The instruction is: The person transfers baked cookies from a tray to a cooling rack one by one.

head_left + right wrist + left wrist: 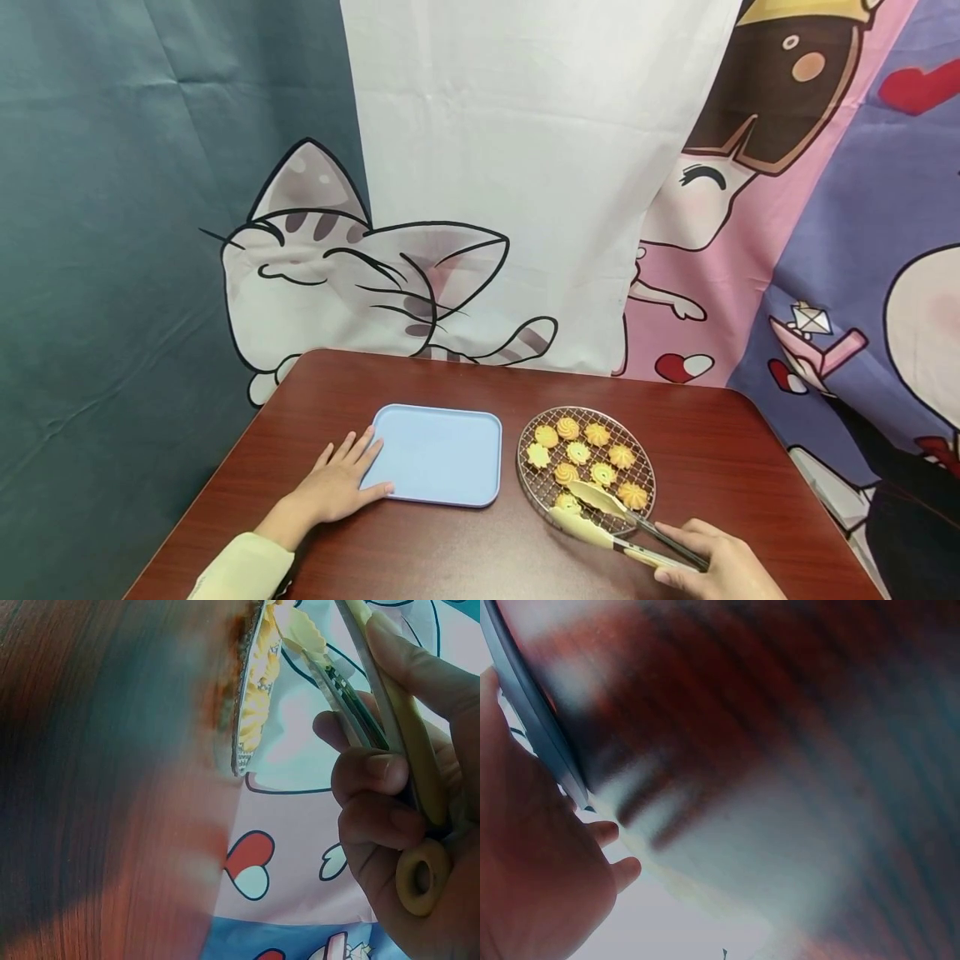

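My left hand [330,490] has its fingers spread and touches the left edge of a light blue rectangular tray [442,454]. In the left wrist view, the tray's dark edge [536,712] runs beside that hand [540,862]. Yellow-tipped tongs [583,528] are gripped by my right hand [723,567]. Their spread tips reach over the near side of a round wire rack [543,482] bearing several piped cookies [577,452]. One cookie [567,503] lies between the tips, partly covered. In the right wrist view, fingers curl around the tongs' handles [409,742].
The reddish-brown wooden table [420,550] carries the tray at its middle and the rack to the right. Behind its far edge hangs a cartoon-printed cloth [540,167]. The tray's surface is bare.
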Tool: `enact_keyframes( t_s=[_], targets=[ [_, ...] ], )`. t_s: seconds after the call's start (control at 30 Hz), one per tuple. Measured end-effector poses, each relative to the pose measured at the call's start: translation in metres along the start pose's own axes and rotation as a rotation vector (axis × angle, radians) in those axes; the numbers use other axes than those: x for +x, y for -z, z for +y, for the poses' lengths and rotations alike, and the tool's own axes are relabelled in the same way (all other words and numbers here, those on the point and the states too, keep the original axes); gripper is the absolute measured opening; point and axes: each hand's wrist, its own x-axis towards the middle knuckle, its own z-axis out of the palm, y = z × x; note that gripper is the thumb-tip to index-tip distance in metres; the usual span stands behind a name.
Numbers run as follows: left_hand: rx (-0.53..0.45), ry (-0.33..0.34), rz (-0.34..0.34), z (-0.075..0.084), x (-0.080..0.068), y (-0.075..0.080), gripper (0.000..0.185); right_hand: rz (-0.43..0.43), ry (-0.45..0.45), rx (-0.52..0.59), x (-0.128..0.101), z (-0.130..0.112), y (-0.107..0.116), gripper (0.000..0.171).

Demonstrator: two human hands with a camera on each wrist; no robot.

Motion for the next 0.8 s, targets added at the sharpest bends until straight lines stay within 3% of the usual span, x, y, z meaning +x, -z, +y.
enact_keyframes(
  t_s=[0.3,0.8],
  targets=[
    [0.030,0.020,-0.036,0.001,0.000,0.004,0.090,0.013,-0.052,-0.040,0.000,0.001,0.004,0.063],
    [0.010,-0.003,-0.004,0.003,0.000,0.003,0.086,0.115,-0.217,-0.035,-0.003,0.007,0.021,0.075]
  ],
)
